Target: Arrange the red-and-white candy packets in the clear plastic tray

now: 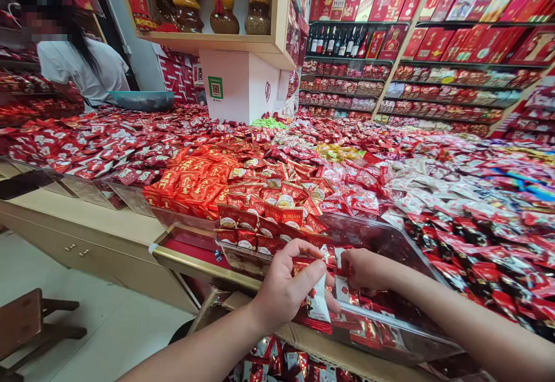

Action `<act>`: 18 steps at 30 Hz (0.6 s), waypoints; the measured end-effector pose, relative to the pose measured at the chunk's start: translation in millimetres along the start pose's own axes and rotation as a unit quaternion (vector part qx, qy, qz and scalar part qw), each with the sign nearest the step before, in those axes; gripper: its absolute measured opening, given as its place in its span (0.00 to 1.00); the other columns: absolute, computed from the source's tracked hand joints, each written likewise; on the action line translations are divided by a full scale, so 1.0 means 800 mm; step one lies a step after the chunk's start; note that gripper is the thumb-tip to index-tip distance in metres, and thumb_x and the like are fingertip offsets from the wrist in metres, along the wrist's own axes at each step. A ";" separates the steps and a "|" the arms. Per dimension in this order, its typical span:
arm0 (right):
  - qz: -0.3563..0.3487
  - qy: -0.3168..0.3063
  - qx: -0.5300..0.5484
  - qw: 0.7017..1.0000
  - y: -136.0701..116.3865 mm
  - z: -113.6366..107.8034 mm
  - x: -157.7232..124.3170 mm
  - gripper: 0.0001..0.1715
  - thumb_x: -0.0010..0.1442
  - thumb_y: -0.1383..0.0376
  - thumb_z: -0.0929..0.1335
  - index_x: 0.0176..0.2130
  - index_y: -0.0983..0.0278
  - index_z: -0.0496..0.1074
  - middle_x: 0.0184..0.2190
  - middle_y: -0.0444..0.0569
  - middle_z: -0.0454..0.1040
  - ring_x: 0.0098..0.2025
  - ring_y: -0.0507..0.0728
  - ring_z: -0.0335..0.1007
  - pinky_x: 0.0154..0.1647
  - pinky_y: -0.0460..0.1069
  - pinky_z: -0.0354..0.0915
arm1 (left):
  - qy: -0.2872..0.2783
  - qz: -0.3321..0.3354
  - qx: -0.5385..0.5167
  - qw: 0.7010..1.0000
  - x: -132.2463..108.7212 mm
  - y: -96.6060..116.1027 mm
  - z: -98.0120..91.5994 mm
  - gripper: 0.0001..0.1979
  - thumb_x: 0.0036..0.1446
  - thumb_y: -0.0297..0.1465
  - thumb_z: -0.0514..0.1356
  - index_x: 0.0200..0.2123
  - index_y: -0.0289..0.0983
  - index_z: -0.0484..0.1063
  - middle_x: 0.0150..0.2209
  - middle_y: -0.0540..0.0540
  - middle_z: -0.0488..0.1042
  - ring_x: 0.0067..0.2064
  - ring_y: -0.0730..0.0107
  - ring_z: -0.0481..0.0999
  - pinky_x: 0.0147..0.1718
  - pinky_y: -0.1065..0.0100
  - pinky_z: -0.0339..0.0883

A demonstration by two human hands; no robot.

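My left hand (288,284) is closed on red-and-white candy packets (318,301), pinched between thumb and fingers above the front wall of a clear plastic bin (403,336). Inside that bin my right hand (366,269) has its fingers curled at another red-and-white packet (344,289); the fingertips are partly hidden. More packets of this kind lie under both hands and show through the clear wall. Below, an open cardboard box (303,344) holds several loose red-and-white packets (269,359). Just left of the bin, red durian candy packets (271,214) stand in stacked rows.
Heaped candy bins stretch across the counter, with orange-red packets (191,180) left and dark-red ones (468,255) right. A person in a white shirt (82,70) stands beyond, near a teal basin (143,100). A wooden stool (26,324) is at lower left; shelves (359,21) line the back.
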State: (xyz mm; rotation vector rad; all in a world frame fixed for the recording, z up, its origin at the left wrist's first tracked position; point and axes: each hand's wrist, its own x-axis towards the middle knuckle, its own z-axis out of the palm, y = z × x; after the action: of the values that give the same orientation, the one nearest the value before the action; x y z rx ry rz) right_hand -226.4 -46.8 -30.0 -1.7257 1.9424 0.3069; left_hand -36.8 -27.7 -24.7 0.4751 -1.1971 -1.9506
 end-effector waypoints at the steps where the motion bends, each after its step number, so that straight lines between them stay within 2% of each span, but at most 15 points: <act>1: -0.003 0.012 -0.017 1.000 -0.002 0.001 -0.001 0.17 0.42 0.76 0.66 0.36 0.66 0.69 0.26 0.48 0.74 0.24 0.55 0.71 0.18 0.45 0.60 | -0.004 -0.002 -0.005 1.000 0.000 0.000 0.000 0.13 0.52 0.36 0.60 0.35 0.38 0.59 0.22 0.53 0.74 0.19 0.71 0.76 0.14 0.80 0.62; 5: -0.019 0.045 -0.082 0.995 -0.005 0.001 -0.006 0.13 0.42 0.73 0.68 0.33 0.68 0.72 0.33 0.56 0.75 0.36 0.63 0.72 0.29 0.49 0.62 | -0.013 -0.010 -0.010 1.000 0.001 0.003 0.000 0.14 0.52 0.36 0.60 0.35 0.37 0.59 0.22 0.52 0.75 0.19 0.70 0.76 0.14 0.81 0.62; 9: -0.030 0.020 -0.105 0.994 -0.002 0.002 -0.006 0.08 0.45 0.71 0.67 0.29 0.67 0.74 0.29 0.55 0.76 0.33 0.62 0.72 0.25 0.48 0.58 | -0.020 -0.012 -0.012 1.000 0.001 0.003 -0.001 0.12 0.53 0.35 0.60 0.35 0.37 0.59 0.22 0.52 0.75 0.19 0.70 0.76 0.14 0.81 0.63; 14: -0.045 0.009 -0.121 0.992 0.004 -0.003 -0.006 0.10 0.46 0.70 0.66 0.31 0.67 0.75 0.31 0.55 0.76 0.35 0.62 0.72 0.28 0.48 0.59 | -0.055 0.018 -0.057 0.997 0.002 -0.007 -0.009 0.10 0.55 0.35 0.56 0.37 0.37 0.59 0.24 0.50 0.76 0.21 0.67 0.77 0.15 0.79 0.65; 16: -0.043 -0.023 -0.118 0.992 0.004 -0.003 -0.008 0.10 0.44 0.68 0.68 0.31 0.68 0.75 0.30 0.53 0.75 0.34 0.61 0.72 0.27 0.48 0.61 | -0.070 0.028 -0.075 0.994 0.003 -0.010 -0.012 0.10 0.55 0.35 0.56 0.38 0.37 0.60 0.25 0.50 0.76 0.22 0.65 0.78 0.15 0.77 0.66; 18: -0.026 -0.091 -0.110 0.989 0.002 -0.002 -0.012 0.09 0.41 0.67 0.70 0.28 0.68 0.75 0.24 0.50 0.74 0.27 0.58 0.71 0.23 0.47 0.61 | -0.074 0.030 -0.073 0.994 0.003 -0.011 -0.014 0.09 0.56 0.33 0.55 0.38 0.37 0.60 0.26 0.50 0.76 0.22 0.65 0.78 0.15 0.77 0.66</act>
State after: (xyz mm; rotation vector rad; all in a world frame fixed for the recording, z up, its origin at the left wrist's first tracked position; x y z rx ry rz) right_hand -228.0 -39.0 -24.4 -1.8110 1.7840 0.6579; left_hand -34.8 -33.9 -37.5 0.2202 -1.1348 -2.0320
